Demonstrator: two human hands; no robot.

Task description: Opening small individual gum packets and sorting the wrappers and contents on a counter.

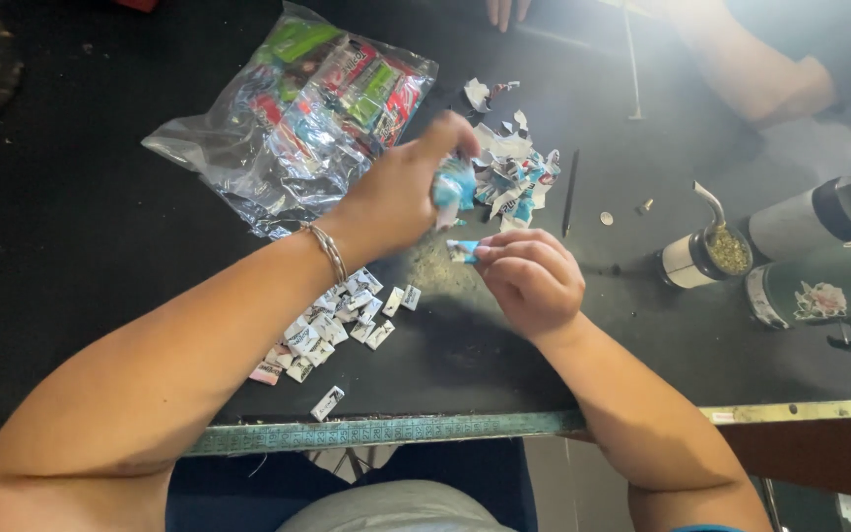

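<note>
Fingers of the left hand are closed around a blue wrapper; the right hand pinches a small folded piece between its fingertips.

A black-topped table, edged along its near side by a worn teal strip, is seen strewn with small items. A clear plastic bag of colourful wrappers is laid at the far left, beside a loose pile of torn wrapper scraps. Small folded wrapper pieces are clustered near the front edge. A thin dark stick, a cup with a metal straw and two flasks are set at the right.
</note>
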